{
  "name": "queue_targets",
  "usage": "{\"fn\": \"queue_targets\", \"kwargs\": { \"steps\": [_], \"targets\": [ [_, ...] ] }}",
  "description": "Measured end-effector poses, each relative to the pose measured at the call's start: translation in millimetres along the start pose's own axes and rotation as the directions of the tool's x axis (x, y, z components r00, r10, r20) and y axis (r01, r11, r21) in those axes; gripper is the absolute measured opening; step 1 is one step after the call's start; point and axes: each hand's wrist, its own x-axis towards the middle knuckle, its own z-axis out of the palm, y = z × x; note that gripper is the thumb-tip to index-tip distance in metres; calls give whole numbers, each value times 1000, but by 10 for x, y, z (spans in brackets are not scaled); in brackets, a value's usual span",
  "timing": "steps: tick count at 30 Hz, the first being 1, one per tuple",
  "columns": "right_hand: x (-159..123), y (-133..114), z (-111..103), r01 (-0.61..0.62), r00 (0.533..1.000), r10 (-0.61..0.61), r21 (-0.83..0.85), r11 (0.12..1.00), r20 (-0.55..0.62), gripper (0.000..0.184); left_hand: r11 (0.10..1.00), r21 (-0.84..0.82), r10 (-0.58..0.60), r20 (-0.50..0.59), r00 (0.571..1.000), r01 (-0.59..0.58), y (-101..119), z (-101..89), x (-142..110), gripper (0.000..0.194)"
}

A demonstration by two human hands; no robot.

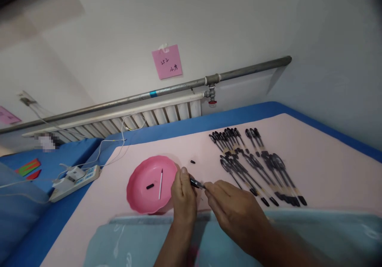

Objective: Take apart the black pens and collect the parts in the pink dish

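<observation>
My left hand (184, 193) grips the dark end of a pen (197, 183) just right of the pink bowl. Closed at the pen's other end are the fingertips of my right hand (232, 211). A small black cap (192, 162) lies on the pink table cover beyond my hands. Inside the pink bowl (134, 195) are a thin white refill (160, 184) with a dark tip and a short black piece (150, 186). Many black pens (244, 173) are laid out in rows to the right of my hands.
A pink cover (334, 171) lies over the blue table (307, 125). At left stands a power strip (89, 174) with plugs and white cables. A radiator (167, 114) and a metal pipe (128, 100) run along the wall. Light blue cloth (143, 239) covers the near edge.
</observation>
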Motion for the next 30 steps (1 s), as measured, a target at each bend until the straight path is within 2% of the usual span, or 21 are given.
{"fn": "queue_targets", "kwargs": {
  "steps": [5, 10, 24, 30],
  "targets": [
    [59, 2, -58, 88, 996, -89, -26, 996, -28, 19, 989, 102, 108, -50, 993, -103, -57, -31, 33, 40],
    [56, 10, -130, 120, 992, -122, -56, 991, -22, 20, 968, 161, 199, -21, 980, -193, -57, -63, 28, 39],
    [34, 35, -245, 123, 992, -120, -67, 990, 49, 19, 967, 188, 164, 74, 984, -175, -53, -105, 26, 39],
    [-48, -46, -197, 131, 985, -124, -58, 990, 117, 18, 974, 189, 114, 50, 992, -122, 98, -181, 125, 42]
  ]
}}
